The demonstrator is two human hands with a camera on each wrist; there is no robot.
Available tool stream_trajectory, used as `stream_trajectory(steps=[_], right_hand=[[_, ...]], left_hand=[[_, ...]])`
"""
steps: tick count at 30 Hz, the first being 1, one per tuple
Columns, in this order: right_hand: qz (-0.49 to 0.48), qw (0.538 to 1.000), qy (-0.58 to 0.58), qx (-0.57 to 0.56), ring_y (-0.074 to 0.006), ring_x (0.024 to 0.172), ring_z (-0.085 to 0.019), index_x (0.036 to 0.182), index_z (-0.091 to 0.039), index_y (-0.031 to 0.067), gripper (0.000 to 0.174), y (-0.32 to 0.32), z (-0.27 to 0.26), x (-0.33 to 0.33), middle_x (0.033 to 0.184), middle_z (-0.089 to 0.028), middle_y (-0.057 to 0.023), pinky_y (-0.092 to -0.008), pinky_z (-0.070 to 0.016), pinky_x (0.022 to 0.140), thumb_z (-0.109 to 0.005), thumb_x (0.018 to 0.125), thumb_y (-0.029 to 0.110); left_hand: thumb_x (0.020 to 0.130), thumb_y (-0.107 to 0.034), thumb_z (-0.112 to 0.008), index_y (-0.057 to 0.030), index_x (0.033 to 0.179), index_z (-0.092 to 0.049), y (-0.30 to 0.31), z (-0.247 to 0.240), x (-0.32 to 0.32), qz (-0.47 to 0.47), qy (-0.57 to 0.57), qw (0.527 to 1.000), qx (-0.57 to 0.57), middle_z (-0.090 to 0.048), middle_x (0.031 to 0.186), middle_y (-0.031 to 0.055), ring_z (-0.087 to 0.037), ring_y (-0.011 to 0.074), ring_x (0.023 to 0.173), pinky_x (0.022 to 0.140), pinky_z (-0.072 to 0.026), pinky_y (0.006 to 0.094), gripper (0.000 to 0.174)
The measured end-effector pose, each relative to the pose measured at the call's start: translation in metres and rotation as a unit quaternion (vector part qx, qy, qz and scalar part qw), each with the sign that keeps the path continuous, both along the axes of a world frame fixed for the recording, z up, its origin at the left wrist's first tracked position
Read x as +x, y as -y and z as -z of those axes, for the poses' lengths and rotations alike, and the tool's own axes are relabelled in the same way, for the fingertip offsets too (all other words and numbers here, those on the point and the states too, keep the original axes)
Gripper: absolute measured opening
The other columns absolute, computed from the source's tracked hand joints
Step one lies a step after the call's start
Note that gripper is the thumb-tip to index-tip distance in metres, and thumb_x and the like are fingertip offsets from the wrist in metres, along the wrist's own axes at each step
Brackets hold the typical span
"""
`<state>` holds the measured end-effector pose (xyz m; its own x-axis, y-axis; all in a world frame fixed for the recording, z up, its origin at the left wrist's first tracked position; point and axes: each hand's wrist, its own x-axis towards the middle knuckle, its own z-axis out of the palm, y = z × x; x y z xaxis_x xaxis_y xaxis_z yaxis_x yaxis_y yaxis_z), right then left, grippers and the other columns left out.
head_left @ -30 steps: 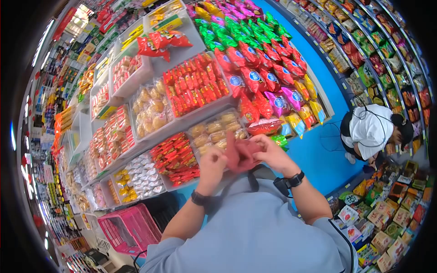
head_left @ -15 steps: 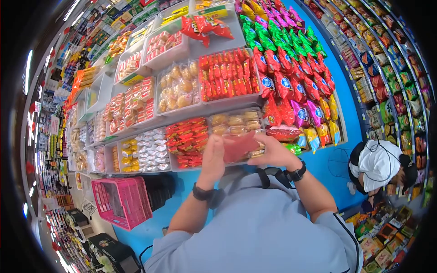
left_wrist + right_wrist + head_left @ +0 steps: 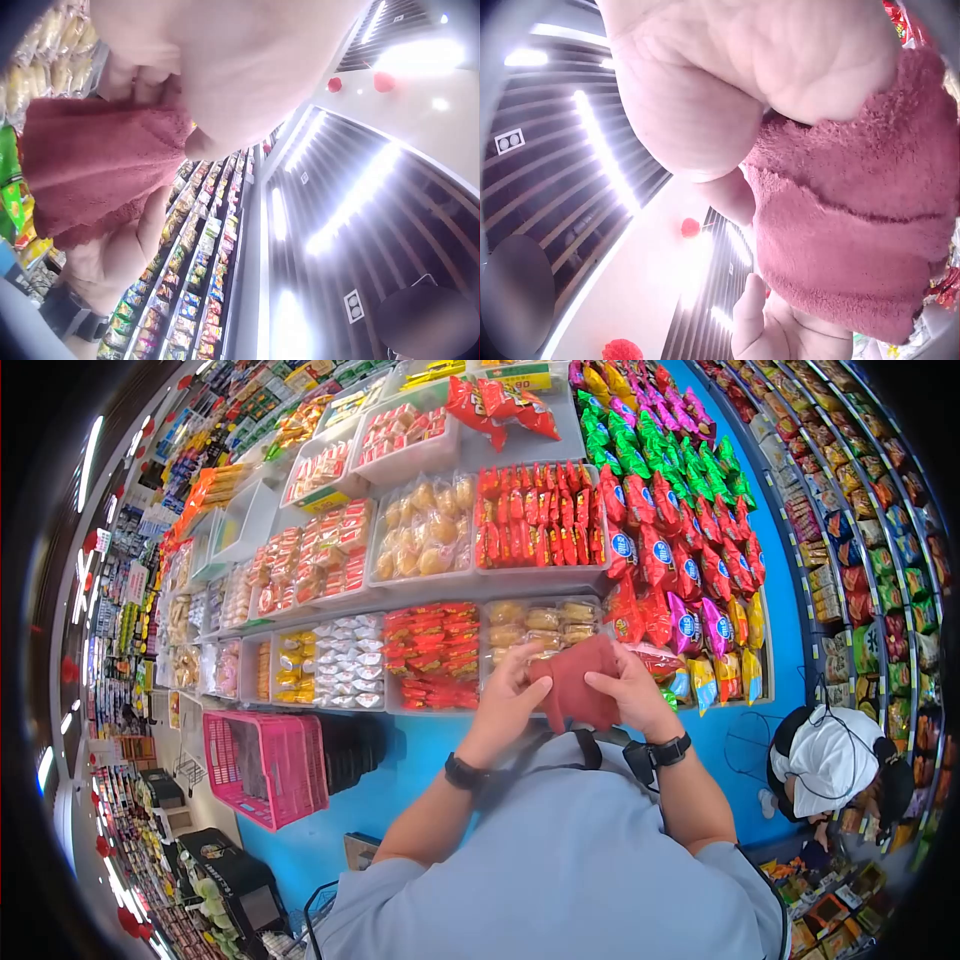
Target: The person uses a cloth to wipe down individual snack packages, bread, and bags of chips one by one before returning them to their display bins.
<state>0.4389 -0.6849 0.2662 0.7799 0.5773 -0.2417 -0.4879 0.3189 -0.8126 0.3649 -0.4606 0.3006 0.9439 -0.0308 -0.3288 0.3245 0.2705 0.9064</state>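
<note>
I see the left hand (image 3: 506,705) and right hand (image 3: 640,697) pinch opposite sides of the cloth (image 3: 577,682). It seems soft, light; its edges suit gripping.

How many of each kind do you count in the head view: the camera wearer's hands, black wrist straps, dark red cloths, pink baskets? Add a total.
Hands: 2 (left hand, right hand)
Black wrist straps: 2
Dark red cloth: 1
Pink basket: 1
Total: 6
</note>
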Motion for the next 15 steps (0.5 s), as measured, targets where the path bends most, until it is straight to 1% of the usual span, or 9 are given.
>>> stream_trajectory(steps=[2,3,6,8,9,11,12,14,15], right_hand=[[0.022,0.998,0.026,-0.043,-0.0162,0.121,-0.067,0.143,-0.054,0.0012,0.045,0.002,0.003,0.004,0.133,-0.068,-0.0092,-0.0363,-0.0548,0.106,-0.071,0.101,0.003],[0.042,0.997,0.041,-0.045,-0.0164,0.121,-0.067,0.144,-0.053,0.0012,0.048,0.003,0.006,0.003,0.134,-0.067,-0.0099,-0.0356,-0.0552,0.105,-0.071,0.1,0.002],[0.09,0.992,0.072,-0.041,-0.017,0.122,-0.067,0.149,-0.048,0.0014,0.056,-0.004,0.005,-0.003,0.137,-0.065,-0.012,-0.034,-0.056,0.103,-0.072,0.098,0.0],[0.107,0.992,0.069,-0.028,-0.0176,0.124,-0.066,0.152,-0.044,0.0018,0.062,-0.006,-0.009,-0.008,0.141,-0.063,-0.0134,-0.0333,-0.0563,0.102,-0.072,0.097,-0.002],[0.121,0.989,0.082,-0.033,-0.0176,0.122,-0.067,0.151,-0.046,0.0021,0.061,-0.007,-0.012,-0.01,0.139,-0.064,-0.0137,-0.0334,-0.057,0.101,-0.072,0.097,-0.002],[0.146,0.982,0.108,-0.044,-0.0177,0.119,-0.069,0.149,-0.049,0.0025,0.058,-0.007,-0.017,-0.013,0.134,-0.067,-0.0142,-0.0336,-0.0583,0.101,-0.072,0.096,-0.004],[0.114,0.985,0.108,-0.076,-0.0175,0.117,-0.07,0.148,-0.051,0.0017,0.056,-0.003,-0.017,-0.012,0.133,-0.069,-0.0141,-0.0332,-0.0589,0.099,-0.073,0.096,-0.003],[0.048,0.983,0.107,-0.139,-0.0172,0.113,-0.072,0.145,-0.055,0.0001,0.053,0.008,-0.015,-0.012,0.129,-0.071,-0.014,-0.0325,-0.0601,0.095,-0.074,0.096,-0.001],[0.044,0.983,0.103,-0.145,-0.017,0.111,-0.072,0.143,-0.057,-0.0001,0.05,0.01,-0.017,-0.012,0.127,-0.072,-0.0132,-0.0322,-0.0606,0.094,-0.075,0.096,-0.001]], left_hand=[[0.107,-0.006,-0.064,-0.0046,0.15,-0.046,0.001,0.012,0.001,-0.028,0.05,0.997,0.05,-0.07,0.123,0.012,-0.069,0.0175,0.111,0.096,-0.057,0.034,0.047],[0.108,-0.006,-0.063,-0.0042,0.146,-0.05,0.003,0.018,0.001,-0.041,0.075,0.994,0.075,-0.069,0.121,0.0122,-0.069,0.0183,0.11,0.096,-0.0573,0.0348,0.04],[0.106,-0.006,-0.065,-0.0047,0.141,-0.052,0.003,0.025,0.003,-0.085,0.074,0.99,0.085,-0.072,0.113,0.0076,-0.068,0.0135,0.105,0.09,-0.0555,0.0296,0.037],[0.106,-0.006,-0.067,-0.0044,0.142,-0.052,0.005,0.021,0.005,-0.108,0.045,0.99,0.073,-0.072,0.115,0.0083,-0.068,0.0135,0.105,0.09,-0.0557,0.0299,0.039],[0.105,-0.006,-0.067,-0.0043,0.142,-0.053,0.006,0.018,0.006,-0.12,0.031,0.99,0.067,-0.072,0.115,0.0086,-0.068,0.0135,0.105,0.09,-0.0559,0.0301,0.039],[0.104,-0.005,-0.07,-0.0042,0.142,-0.052,0.006,0.012,0.007,-0.063,0.013,0.992,0.108,-0.073,0.116,0.0093,-0.069,0.0136,0.105,0.09,-0.0561,0.0308,0.042],[0.103,-0.005,-0.071,-0.0041,0.142,-0.052,0.005,0.011,0.007,-0.035,0.004,0.991,0.128,-0.073,0.116,0.0097,-0.069,0.0137,0.105,0.09,-0.0562,0.0312,0.043],[0.102,-0.005,-0.072,-0.0041,0.142,-0.052,0.006,0.012,0.005,0.005,-0.008,0.995,0.096,-0.073,0.116,0.0099,-0.07,0.0137,0.103,0.089,-0.0565,0.0309,0.045],[0.101,-0.005,-0.073,-0.0041,0.142,-0.052,0.007,0.012,0.006,0.026,-0.013,0.996,0.081,-0.074,0.116,0.01,-0.07,0.0137,0.102,0.089,-0.0566,0.0308,0.046]])
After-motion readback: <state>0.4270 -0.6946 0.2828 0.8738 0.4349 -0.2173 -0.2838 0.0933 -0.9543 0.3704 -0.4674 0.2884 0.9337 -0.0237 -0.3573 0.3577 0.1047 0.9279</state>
